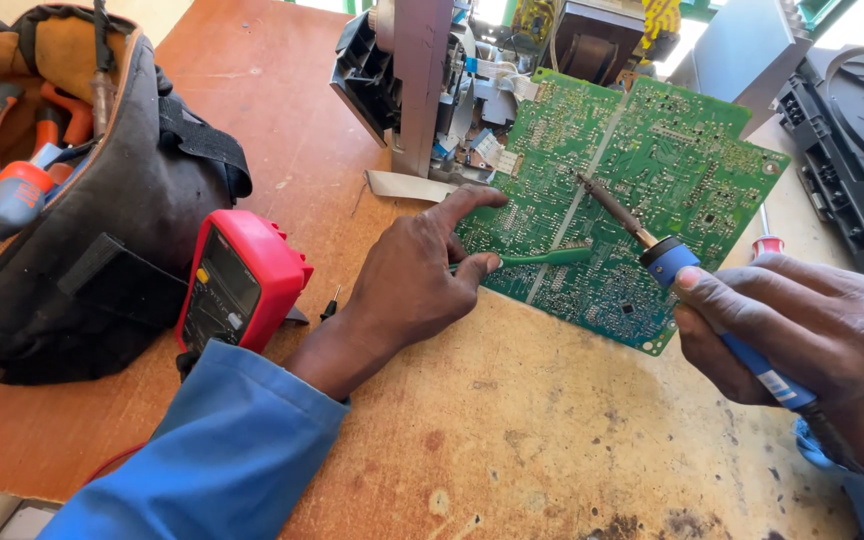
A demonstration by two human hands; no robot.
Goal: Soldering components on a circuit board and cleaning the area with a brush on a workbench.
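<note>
One green circuit board (652,170) lies tilted on the worn brown desk (512,420), its far edge leaning against a stripped-down grey appliance chassis (422,70). The right hand (787,325) is closed around the blue handle of one soldering iron (672,262), whose metal tip rests on the middle of the board. The left hand (417,275) pinches one slim green tool (542,257) between thumb and a finger, its end lying on the board's near left part, while the forefinger stretches out to the board's left edge. Just beyond the right hand, one small red-capped screwdriver (767,240) shows beside the board. At the far right sits one black plastic casing (852,140). Left of the left hand's blue sleeve, one red multimeter (242,280) lies face up, touching one open black tool bag (92,240). The bag holds several orange and red handled tools (12,190); their exact number cannot be told.
</note>
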